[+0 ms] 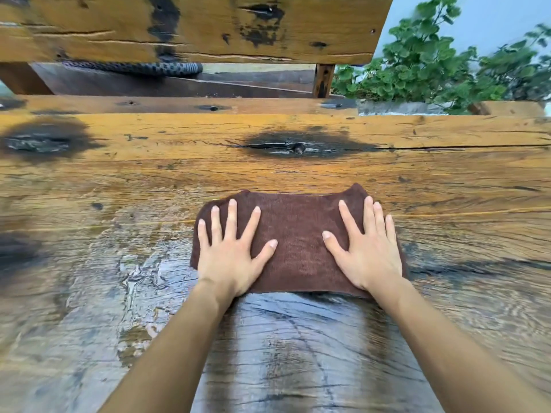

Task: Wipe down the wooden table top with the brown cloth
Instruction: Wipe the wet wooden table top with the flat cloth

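- Nearest the lens, at 6 o'clock: two bare forearms, left forearm (167, 353) and right forearm (447, 347), reaching away over the near, wet-looking part of the wooden table top (447, 180).
- Dead centre: one brown cloth (298, 231), spread flat on the planks.
- Left hand (231, 257) flat on the cloth's 9 o'clock half, fingers (232, 216) straight and fanned wide, gripping nothing, only pressing down.
- Right hand (368, 254) flat on the 3 o'clock half, fingers (369, 213) straight and closer together, thumb splayed inward; likewise pressing, not pinching.
- Judged by nap and drape: soft, light, limp, probably damp; no stiffness to push by an edge, so liable to bunch or fold under.
- Best hold, by that judgement: palms down on both halves, weight spread, so as to drag rather than roll over the rough, cracked grain.
- Count: one cloth, two hands, one table top, two dark knots (298, 146) on the far plank toward 12 and 10 o'clock, a glossy wet patch (143, 278) at 8 o'clock.
- Beyond, at 12 o'clock: one wooden bench back (208, 25); at 2 o'clock, leafy green plants (432, 61), number unclear through blur.
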